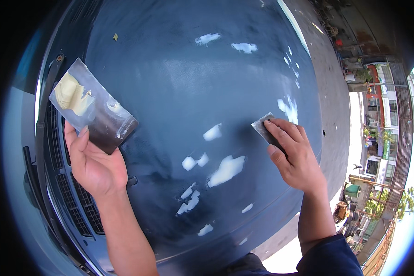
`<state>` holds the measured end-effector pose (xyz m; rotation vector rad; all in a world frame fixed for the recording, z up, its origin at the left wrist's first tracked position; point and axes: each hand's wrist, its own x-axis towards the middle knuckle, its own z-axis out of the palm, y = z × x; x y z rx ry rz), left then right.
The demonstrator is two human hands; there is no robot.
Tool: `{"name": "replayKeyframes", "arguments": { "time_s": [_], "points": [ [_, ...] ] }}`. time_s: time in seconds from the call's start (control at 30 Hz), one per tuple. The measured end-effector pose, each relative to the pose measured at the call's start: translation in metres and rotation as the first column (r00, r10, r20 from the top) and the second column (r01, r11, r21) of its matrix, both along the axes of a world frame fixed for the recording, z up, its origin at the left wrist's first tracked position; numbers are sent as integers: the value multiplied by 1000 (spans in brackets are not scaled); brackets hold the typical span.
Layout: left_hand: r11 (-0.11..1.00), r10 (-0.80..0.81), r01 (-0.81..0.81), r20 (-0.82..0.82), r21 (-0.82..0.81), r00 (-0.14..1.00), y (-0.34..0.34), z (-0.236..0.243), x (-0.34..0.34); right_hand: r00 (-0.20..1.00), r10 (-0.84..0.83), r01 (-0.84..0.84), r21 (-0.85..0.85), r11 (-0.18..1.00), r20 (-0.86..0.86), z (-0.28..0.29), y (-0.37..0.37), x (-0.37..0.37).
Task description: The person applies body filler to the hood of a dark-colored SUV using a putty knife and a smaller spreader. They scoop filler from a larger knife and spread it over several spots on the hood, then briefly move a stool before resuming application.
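Observation:
My left hand [99, 168] grips a flat rectangular metal plate [103, 122] from below, tilted above the left side of a blue car hood [170, 106]. A lump of cream-coloured putty [73, 95] lies on the plate's upper left part, with thin smears beside it. My right hand [296, 154] is closed round a smaller dark putty scraper [269, 131], held over the right part of the hood. White putty patches dot the paint, among them a large patch [226, 171] between my hands. A white streaked patch [289, 109] shows just above my right hand.
Black vent grilles [71, 202] and a wiper arm [33, 184] line the left edge by the windscreen. A small yellowish scrap [115, 37] rests on the hood's upper left. Grey paved ground [333, 92] lies beyond the right edge, with buildings and a green container [353, 190] farther off.

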<state>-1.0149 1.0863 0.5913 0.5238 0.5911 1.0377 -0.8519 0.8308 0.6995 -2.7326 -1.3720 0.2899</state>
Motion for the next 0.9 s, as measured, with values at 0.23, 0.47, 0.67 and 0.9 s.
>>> {"name": "replayKeyframes", "arguments": {
  "time_s": [0.23,0.47,0.67,0.9],
  "points": [
    [998,5,-4,13,-55,1000,1,-3,-2,987,127,-110,-151,982,103,-8,45,-20],
    [998,7,-6,22,-61,1000,2,-3,-3,957,250,-218,-206,954,146,-19,80,-36],
    [996,-5,7,23,-86,1000,2,-2,-4,945,294,-258,-225,940,144,-26,92,-41],
    [996,-16,20,50,-81,999,5,-4,-8,938,321,-275,-278,921,135,-23,92,-42]
  ]
}}
